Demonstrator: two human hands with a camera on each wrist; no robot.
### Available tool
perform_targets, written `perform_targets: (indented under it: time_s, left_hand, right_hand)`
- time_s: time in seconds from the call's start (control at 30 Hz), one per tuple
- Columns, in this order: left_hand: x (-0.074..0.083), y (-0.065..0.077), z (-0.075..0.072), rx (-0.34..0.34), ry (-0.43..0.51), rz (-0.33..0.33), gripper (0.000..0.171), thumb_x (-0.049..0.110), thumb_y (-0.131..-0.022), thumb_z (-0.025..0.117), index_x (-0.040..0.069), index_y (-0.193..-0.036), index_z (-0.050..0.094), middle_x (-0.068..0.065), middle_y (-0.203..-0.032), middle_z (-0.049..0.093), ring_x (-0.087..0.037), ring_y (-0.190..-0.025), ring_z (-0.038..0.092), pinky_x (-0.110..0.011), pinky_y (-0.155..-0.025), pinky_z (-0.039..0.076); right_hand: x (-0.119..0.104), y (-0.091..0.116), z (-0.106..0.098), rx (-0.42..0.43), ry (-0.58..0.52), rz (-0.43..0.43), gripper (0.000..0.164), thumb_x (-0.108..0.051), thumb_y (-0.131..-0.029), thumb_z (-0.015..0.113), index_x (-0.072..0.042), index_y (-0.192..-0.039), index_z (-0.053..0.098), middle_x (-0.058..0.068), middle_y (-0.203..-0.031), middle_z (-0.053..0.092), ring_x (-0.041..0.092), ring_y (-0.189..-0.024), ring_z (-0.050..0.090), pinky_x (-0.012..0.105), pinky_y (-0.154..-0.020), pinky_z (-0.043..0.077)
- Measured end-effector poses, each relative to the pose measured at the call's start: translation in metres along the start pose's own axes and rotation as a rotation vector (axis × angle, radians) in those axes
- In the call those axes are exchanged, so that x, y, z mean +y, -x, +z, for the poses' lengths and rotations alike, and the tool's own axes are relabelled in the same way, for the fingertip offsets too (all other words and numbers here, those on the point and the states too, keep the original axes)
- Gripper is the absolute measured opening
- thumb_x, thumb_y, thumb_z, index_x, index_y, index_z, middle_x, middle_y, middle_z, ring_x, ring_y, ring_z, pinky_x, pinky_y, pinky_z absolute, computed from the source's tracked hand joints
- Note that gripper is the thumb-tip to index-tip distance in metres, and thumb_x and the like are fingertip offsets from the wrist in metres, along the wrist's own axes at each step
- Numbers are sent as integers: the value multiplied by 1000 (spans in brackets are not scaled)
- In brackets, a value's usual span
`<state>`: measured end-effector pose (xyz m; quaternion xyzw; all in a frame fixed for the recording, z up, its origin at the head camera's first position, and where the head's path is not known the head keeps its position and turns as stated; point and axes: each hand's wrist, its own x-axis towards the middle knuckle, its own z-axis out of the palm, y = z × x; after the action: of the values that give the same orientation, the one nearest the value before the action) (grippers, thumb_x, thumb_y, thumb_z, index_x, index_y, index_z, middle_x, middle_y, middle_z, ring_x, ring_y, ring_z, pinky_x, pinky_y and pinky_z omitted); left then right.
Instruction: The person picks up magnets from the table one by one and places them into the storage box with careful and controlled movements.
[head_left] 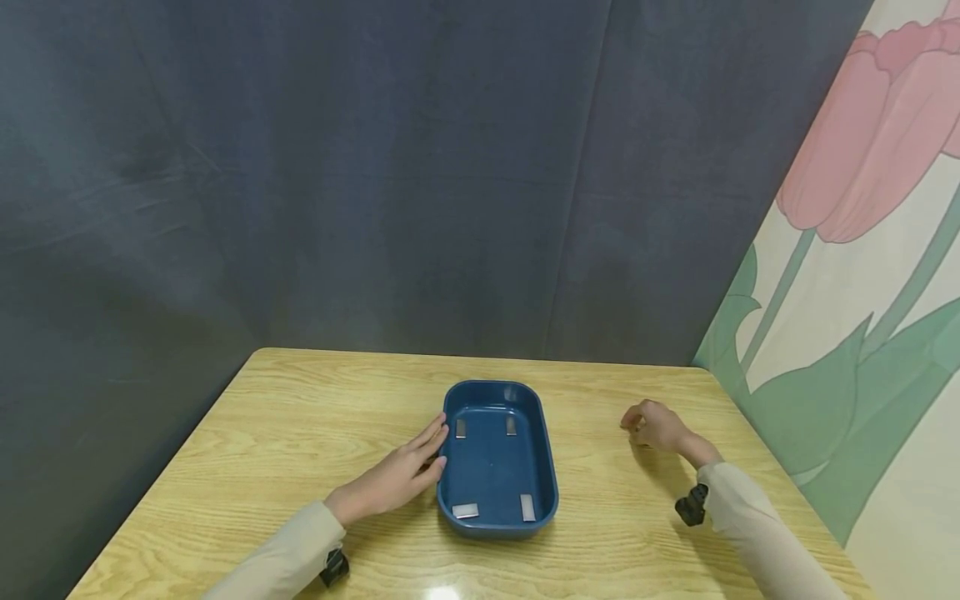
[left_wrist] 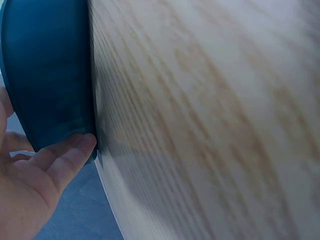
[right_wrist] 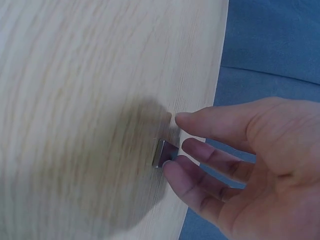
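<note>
A dark blue plastic tray (head_left: 491, 467) with rounded corners sits on the table, with several small shiny metal pieces, one being this rectangular piece (head_left: 466, 510), on its floor near the corners. My left hand (head_left: 401, 475) rests its extended fingers against the tray's left side; in the left wrist view the fingertips lie low on the outer wall (left_wrist: 47, 75). Off to the tray's right, my right hand (head_left: 656, 426) reaches down to the table with fingers bent. The right wrist view has a small metal block (right_wrist: 165, 153) at its fingertips, the thumb apart from it.
The wood-grain table (head_left: 322, 400) runs back to a dark blue curtain (head_left: 420, 183). At the right stands a wall panel (head_left: 847, 333) painted with tulips. A black wrist camera (head_left: 692, 505) hangs below the right sleeve, another (head_left: 334, 567) by the left.
</note>
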<state>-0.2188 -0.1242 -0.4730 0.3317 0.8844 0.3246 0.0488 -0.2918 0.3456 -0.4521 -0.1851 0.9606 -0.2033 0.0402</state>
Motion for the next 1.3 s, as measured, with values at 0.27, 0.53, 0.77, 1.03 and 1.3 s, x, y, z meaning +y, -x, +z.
perform_targets:
  time_s: [0.27, 0.53, 0.77, 1.03, 1.3]
  left_hand:
    - [0, 0, 0, 0, 0, -2, 58, 29, -109, 41, 1, -155, 23, -6, -166, 3, -23, -146, 21, -41, -110, 35]
    - [0, 0, 0, -2, -3, -3, 59, 31, -109, 40, 1, -156, 22, -6, -166, 3, -22, -146, 21, -41, -110, 35]
    - [-1, 0, 0, -4, -10, -2, 69, 49, -107, 31, 2, -156, 22, -6, -166, 3, -22, -146, 20, -40, -111, 35]
    - [-1, 1, 0, -3, -7, -6, 65, 44, -108, 34, 1, -156, 22, -5, -166, 3, -22, -146, 19, -41, -111, 35]
    - [0, 0, 1, 5, -7, -5, 58, 29, -109, 42, 0, -155, 23, -6, -166, 4, -22, -146, 19, -41, -110, 35]
  right_hand:
    - [3, 3, 0, 7, 5, 2, 17, 10, -78, 72, 6, -94, 72, 14, -90, 68, 35, -86, 63, 50, -75, 54]
    - [8, 5, -1, 18, 29, -11, 15, 10, -76, 74, 3, -89, 72, 12, -86, 68, 35, -83, 63, 51, -75, 53]
    - [11, 5, 0, 29, 36, -32, 17, 9, -74, 78, 4, -89, 71, 10, -83, 68, 33, -81, 64, 50, -74, 53]
    - [13, 6, 0, 34, 19, 8, 18, 6, -75, 80, 4, -91, 71, 5, -80, 67, 27, -80, 63, 52, -76, 53]
    - [12, 8, -1, 14, -13, 76, 24, 4, -78, 79, 8, -98, 66, 5, -80, 65, 25, -78, 62, 47, -72, 53]
